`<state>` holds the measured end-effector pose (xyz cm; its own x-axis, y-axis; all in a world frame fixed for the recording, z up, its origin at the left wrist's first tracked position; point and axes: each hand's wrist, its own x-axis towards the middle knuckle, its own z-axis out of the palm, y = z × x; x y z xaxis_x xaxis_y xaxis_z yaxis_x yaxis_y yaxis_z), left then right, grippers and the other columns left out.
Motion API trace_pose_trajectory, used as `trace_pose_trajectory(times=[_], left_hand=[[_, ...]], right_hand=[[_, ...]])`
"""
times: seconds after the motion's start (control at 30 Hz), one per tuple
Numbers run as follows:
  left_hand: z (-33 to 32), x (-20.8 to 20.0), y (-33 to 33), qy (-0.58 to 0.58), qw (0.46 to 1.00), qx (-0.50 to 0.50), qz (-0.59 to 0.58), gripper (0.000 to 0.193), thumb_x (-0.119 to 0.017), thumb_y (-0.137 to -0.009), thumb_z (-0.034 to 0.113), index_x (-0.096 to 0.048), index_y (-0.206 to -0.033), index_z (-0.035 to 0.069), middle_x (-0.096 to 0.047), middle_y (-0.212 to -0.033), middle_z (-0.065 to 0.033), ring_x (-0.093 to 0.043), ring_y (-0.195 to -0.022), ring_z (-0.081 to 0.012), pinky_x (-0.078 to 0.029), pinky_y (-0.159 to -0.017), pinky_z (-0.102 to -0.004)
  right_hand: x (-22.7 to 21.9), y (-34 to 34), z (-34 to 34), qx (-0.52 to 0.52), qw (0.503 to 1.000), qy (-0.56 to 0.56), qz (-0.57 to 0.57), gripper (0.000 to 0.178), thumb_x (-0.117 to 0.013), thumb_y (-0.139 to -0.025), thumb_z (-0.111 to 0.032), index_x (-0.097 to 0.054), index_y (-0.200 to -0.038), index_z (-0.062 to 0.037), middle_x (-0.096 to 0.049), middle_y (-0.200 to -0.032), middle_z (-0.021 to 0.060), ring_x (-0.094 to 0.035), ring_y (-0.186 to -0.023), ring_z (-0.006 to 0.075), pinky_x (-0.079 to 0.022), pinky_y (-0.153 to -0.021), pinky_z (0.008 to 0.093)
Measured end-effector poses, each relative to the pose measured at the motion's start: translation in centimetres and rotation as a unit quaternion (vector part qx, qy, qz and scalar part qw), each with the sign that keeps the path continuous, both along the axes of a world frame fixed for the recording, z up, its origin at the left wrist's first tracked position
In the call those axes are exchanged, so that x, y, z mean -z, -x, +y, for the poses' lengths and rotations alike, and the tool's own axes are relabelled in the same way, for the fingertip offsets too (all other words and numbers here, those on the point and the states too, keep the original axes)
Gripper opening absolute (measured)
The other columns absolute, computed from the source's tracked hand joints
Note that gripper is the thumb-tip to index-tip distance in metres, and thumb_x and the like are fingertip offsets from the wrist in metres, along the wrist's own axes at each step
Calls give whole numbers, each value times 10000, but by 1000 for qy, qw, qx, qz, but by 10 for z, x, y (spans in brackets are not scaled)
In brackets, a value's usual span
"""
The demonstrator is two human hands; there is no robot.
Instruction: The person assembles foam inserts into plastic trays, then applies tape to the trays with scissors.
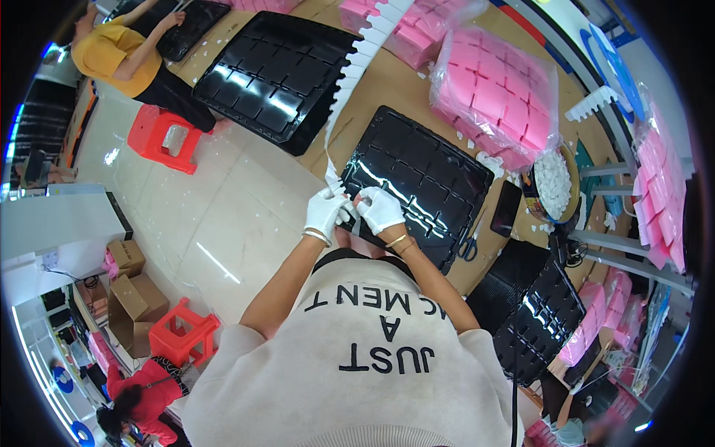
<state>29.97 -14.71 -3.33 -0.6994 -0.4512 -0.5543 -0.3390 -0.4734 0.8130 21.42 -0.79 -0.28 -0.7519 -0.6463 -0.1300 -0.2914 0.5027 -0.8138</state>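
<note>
Both my hands wear white gloves and meet over the near left edge of a glossy black plastic tray (pixel 417 160) with rows of moulded compartments. A long white notched strip (pixel 356 71) hangs down from above, and its lower end reaches the fingers of my left hand (pixel 325 211), which are closed on it. Close beside it, my right hand (pixel 380 209) has its fingers pinched together near the tray's edge. Whatever sits between those right fingers is too small to make out. Scissors (pixel 468 249) with dark handles lie by the tray's right edge.
Right of the tray lie a dark phone (pixel 506 208) and a bowl (pixel 575 182) heaped with white scraps. Bagged pink blocks (pixel 495 97) stand behind. More black trays (pixel 279 74) are at far left, near a person in yellow (pixel 119 56) and a red stool (pixel 158 141).
</note>
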Motion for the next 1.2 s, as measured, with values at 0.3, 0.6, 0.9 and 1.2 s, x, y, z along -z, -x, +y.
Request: trace_pose_trajectory(times=[0.3,0.6,0.9,1.2], left_hand=[[-42,45,-60,382,909,-47,-160,216,-801,-741,164,-645,-738,14,-586,-581,-29,-484,-514,-98,-395,-488,-286],[-54,82,-115,336,907,-43,-252,185,-799,-718,156,-666,-697,29,-585,-572,-30,-502,-519,-101,-420,-504,-296],[-40,59,-99,225,939,25,-259,224,-841,-701,176,-691,-771,24,-671,-687,-53,-600,-639,-109,-487,-605,-275],[-35,31,-68,55,990,42,-120,169,-811,-757,134,-670,-806,55,-597,-700,34,-501,-591,-51,-382,-519,-221]], right_hand=[[25,140,-15,33,981,-58,184,101,-643,-800,-179,-719,-782,-113,-638,-838,188,-622,-886,376,-492,-800,462],[39,205,-49,-54,939,-246,233,130,-627,-843,-193,-721,-880,-111,-667,-977,150,-628,-967,340,-531,-812,439],[60,207,-54,-49,912,-222,341,120,-616,-826,-192,-701,-815,-109,-648,-891,123,-634,-889,318,-549,-749,425],[63,205,-54,-31,923,-192,331,123,-621,-837,-187,-698,-842,-91,-652,-900,135,-627,-912,321,-544,-772,426]])
